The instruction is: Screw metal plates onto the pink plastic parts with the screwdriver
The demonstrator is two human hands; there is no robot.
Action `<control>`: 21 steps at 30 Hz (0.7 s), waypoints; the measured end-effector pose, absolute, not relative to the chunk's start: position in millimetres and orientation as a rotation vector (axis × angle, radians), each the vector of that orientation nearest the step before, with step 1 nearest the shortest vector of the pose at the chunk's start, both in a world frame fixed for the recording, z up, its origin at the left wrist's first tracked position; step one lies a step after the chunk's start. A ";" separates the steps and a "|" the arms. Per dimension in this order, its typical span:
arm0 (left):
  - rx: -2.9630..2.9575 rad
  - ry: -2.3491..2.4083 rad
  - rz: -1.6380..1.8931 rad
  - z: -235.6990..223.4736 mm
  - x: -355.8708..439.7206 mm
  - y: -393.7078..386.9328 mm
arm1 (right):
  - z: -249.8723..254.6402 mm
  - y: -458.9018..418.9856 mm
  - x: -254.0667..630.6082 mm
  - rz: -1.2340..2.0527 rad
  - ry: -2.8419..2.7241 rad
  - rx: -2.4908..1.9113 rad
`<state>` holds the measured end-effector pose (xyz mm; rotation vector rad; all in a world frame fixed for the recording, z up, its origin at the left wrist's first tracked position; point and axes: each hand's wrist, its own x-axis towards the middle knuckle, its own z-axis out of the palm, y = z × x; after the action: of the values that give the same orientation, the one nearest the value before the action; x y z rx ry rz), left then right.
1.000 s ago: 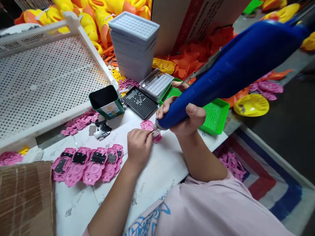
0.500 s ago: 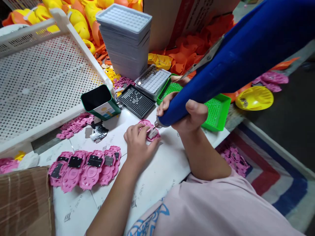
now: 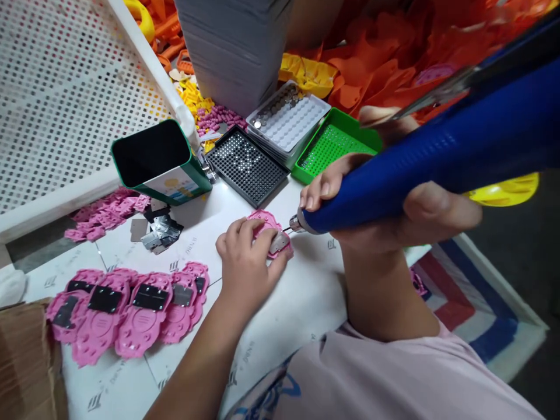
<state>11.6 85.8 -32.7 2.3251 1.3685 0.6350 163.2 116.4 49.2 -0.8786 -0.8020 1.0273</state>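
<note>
My right hand (image 3: 385, 192) is wrapped round a blue electric screwdriver (image 3: 420, 157), tilted with its bit pointing down and to the left. The bit reaches the edge of a small metal plate (image 3: 279, 242) on a pink plastic shell (image 3: 268, 219). My left hand (image 3: 249, 262) presses this shell against the white tabletop (image 3: 301, 303), fingers bent over its left side and thumb along the near edge. Part of the shell is hidden under the fingers. To the left, several pink shells fitted with dark plates (image 3: 140, 326) lie overlapping in a row.
Beyond my hands stand a black perforated screw tray (image 3: 266, 178), a white tray with metal discs (image 3: 301, 119) and a green basket (image 3: 376, 137). A green tin (image 3: 196, 181) stands left, near loose metal plates (image 3: 161, 233), pink parts (image 3: 105, 216) and a large white crate (image 3: 140, 64).
The camera view has moved closer to the table. The screwdriver now lies flatter, its rear lower, and its bit has shifted to the right side of the plate. My left hand still holds the shell.
</note>
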 end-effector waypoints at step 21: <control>2.451 1.280 0.626 -40.7 5.1 88.2 | 43.9 105.8 193.9 1.262 -0.984 -0.929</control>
<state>5.1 88.2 -40.7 2.4506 1.2796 0.6262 193.9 105.8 43.9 -0.9287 -0.9838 1.2624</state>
